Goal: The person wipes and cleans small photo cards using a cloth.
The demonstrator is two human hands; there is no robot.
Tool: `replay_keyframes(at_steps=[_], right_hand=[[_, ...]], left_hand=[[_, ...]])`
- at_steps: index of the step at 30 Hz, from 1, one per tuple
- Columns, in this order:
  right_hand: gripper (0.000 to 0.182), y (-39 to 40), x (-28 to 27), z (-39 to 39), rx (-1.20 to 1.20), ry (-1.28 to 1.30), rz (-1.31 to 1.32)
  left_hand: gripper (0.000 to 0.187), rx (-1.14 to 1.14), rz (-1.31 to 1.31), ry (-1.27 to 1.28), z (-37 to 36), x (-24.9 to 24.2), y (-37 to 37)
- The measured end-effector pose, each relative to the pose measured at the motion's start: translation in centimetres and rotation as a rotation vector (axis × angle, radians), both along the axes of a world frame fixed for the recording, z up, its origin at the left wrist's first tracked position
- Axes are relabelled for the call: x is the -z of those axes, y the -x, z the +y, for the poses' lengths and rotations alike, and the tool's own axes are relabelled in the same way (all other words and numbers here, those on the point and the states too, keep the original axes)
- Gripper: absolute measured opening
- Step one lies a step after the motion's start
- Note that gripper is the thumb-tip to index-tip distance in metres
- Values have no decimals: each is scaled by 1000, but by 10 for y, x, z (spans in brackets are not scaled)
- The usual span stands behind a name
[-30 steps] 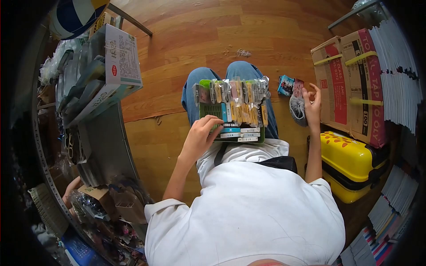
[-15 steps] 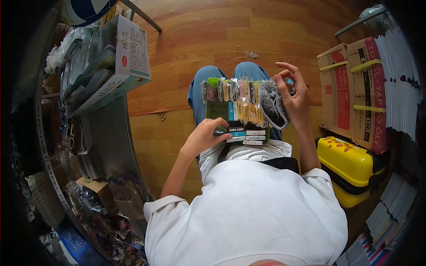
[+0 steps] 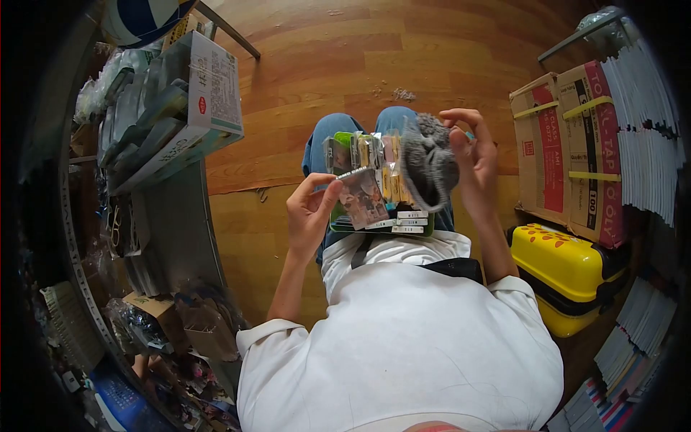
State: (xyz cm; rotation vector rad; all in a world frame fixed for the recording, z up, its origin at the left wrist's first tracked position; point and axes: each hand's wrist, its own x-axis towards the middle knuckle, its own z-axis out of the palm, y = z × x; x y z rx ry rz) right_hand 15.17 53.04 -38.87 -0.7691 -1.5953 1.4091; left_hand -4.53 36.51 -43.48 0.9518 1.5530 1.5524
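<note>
A green basket [image 3: 345,226] rests on the lap, holding small wrapped packs [image 3: 368,153] in rows and white-edged card boxes [image 3: 412,222] at its near side. My left hand [image 3: 314,209] pinches a flat card pack [image 3: 363,199] by its upper left corner, tilted above the basket's left part, its pictured face up. My right hand [image 3: 471,155] grips a fuzzy grey cloth [image 3: 432,162] by its right edge, over the basket's right side, and hides some of the packs.
On the left, a carton of plastic sleeves [image 3: 214,86] stands on a grey shelf [image 3: 183,223]. To the right are strapped cardboard boxes [image 3: 568,137], a yellow case [image 3: 554,266] and stacked paper [image 3: 644,144]. Grey scraps [image 3: 404,94] lie on the wooden floor [image 3: 309,57].
My left hand has lifted the card pack out of the basket and turned its pictured face up. The grey cloth in my right hand has moved up and left over the packs.
</note>
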Motion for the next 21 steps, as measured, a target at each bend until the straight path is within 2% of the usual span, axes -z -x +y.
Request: replay_keyframes(at_steps=[1,2,4,6,7,9,11,13,15,17,19,21], right_hand=[[33,10,0,-4,-14,-93,61],[34,20,0,-8,-27,-186,122],[42,31,-14,-24,-128,-475,-25],[44,44,-2,-45,-256,-688,-139],[44,43,8,-51,-257,-691,-134],[45,38,23,-55,-260,-890,-287],[42,39,32,-38,-205,-899,-238],[41,43,33,-25,-105,-631,-237],[37,51,30,-28,-82,-627,-227],[39,56,23,-35,-93,-856,-346],[32,56,20,-34,-64,-874,-345],[27,51,23,-30,-250,-810,-542]], left_hand=[[21,-34,-151,37,0,-4,0],[21,-54,-179,7,1,-2,-2],[21,-86,-184,-20,5,-5,-7],[21,-111,-268,-118,7,-7,-14],[21,-113,-264,-121,7,-8,-15],[21,-159,-195,-86,6,-11,-15],[23,-170,-210,-49,4,-9,-17],[25,-156,-255,-7,8,-16,-28],[26,-164,-224,-11,12,-15,-34],[24,-179,-167,27,11,-12,-36],[22,-124,-134,41,8,-15,-32],[20,-73,-105,59,2,-9,-33]])
